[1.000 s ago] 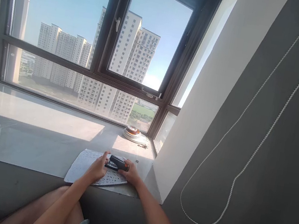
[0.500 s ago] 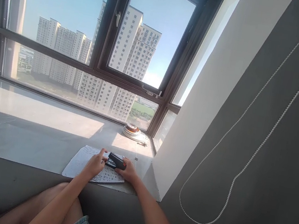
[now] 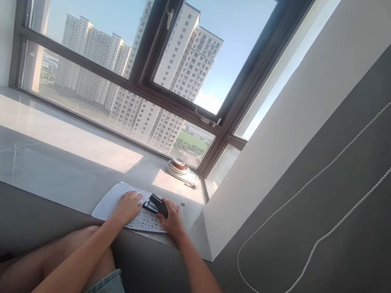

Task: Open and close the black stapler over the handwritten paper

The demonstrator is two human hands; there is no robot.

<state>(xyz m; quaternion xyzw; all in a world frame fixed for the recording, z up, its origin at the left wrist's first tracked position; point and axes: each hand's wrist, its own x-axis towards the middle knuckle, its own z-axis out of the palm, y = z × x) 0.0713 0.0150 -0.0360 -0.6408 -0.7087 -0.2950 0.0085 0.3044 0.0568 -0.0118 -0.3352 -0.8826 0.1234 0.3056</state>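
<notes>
A black stapler (image 3: 156,204) rests on printed white sheets of paper (image 3: 109,204) lying at the front edge of a wide grey windowsill (image 3: 47,156). My right hand (image 3: 171,220) is closed around the stapler's rear end. My left hand (image 3: 127,206) lies flat on the paper just left of the stapler, fingers spread and pressing the sheets down, fingertips close to the stapler's nose.
A stack of round plates or discs (image 3: 179,168) sits in the sill's far right corner by the window frame (image 3: 147,53). A white bead chain (image 3: 315,236) hangs on the dark wall at right. My bare knee (image 3: 88,248) is below the sill.
The stapler has come down from slightly raised to resting on the paper. My left hand let go of its front and now lies flat on the sheets. The view shifted slightly.
</notes>
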